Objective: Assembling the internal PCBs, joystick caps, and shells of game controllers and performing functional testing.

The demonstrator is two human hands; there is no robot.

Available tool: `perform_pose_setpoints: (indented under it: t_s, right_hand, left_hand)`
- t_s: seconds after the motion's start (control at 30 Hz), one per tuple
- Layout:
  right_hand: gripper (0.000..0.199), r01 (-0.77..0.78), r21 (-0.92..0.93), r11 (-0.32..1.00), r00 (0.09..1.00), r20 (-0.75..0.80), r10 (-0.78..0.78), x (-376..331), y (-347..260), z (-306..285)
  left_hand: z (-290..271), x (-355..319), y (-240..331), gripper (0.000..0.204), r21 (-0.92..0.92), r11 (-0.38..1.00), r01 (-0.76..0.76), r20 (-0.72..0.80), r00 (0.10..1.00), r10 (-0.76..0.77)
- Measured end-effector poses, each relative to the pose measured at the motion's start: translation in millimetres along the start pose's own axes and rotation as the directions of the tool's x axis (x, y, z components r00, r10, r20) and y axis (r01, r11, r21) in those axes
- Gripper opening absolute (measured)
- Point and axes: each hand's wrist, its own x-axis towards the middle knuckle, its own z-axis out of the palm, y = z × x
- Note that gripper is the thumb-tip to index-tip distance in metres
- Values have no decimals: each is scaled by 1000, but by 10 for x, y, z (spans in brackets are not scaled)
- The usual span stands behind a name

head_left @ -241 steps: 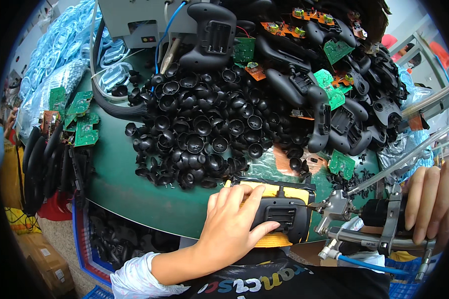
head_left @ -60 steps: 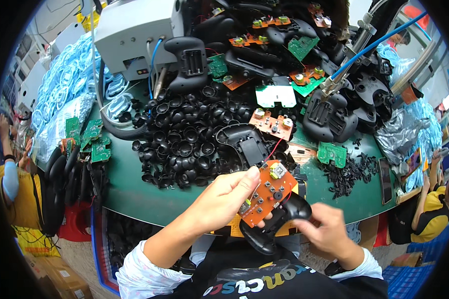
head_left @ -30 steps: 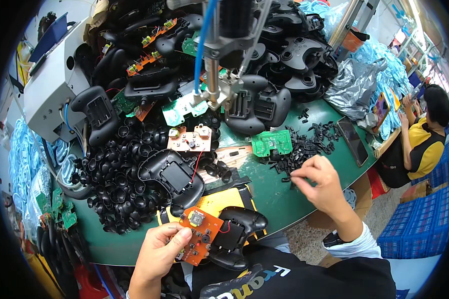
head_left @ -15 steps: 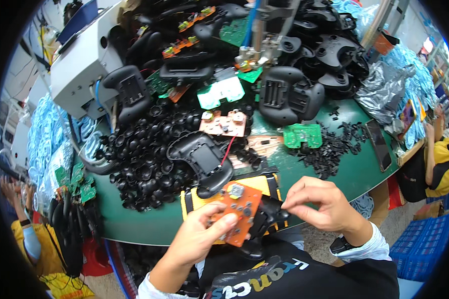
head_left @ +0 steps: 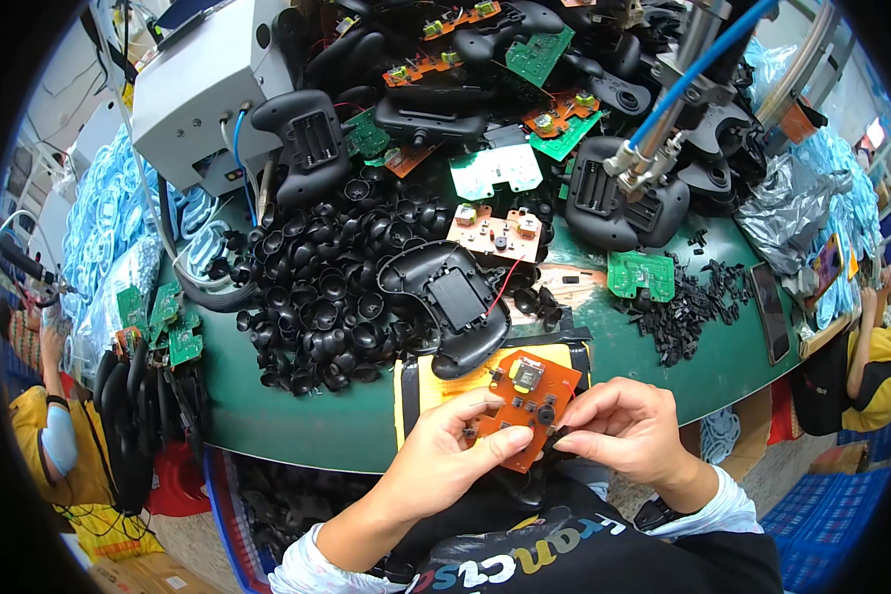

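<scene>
My left hand (head_left: 457, 445) grips an orange circuit board (head_left: 527, 404) by its left edge, thumb on top, above the near edge of the table. The board carries a square metal-and-plastic joystick module, a round black part and several small components. Beside the board's right edge is my right hand (head_left: 619, 431), thumb and forefinger pinched together. A small dark piece shows at those fingertips, too small to name. Just beyond the board lies an open black game controller shell (head_left: 450, 305) with a red wire, partly over a yellow pad (head_left: 436, 396).
Small black caps (head_left: 327, 287) are heaped left of the shell. Green circuit board (head_left: 641, 276) and small black pieces (head_left: 688, 307) lie to the right, near a phone (head_left: 770, 312). A metal fixture (head_left: 653, 163) hangs above controller shells. A grey box machine (head_left: 203, 109) stands far left.
My right hand has come closer to the orange board, its fingertips now at the board's right edge. The black piece seen below the board earlier is now mostly hidden. The view has shifted.
</scene>
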Motion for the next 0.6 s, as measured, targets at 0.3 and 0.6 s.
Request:
perform_pose_setpoints:
  t_s: [0.3, 0.6]
  right_hand:
    - [17, 29, 108, 994, 998, -62, -22, -4, 36, -5]
    - [15, 186, -162, 969, 982, -7, -189, 6, 1, -69]
  left_hand:
    - [72, -11, 9, 29, 57, 993, -102, 47, 994, 99]
    - [147, -61, -1, 32, 564, 796, -217, -16, 962, 274]
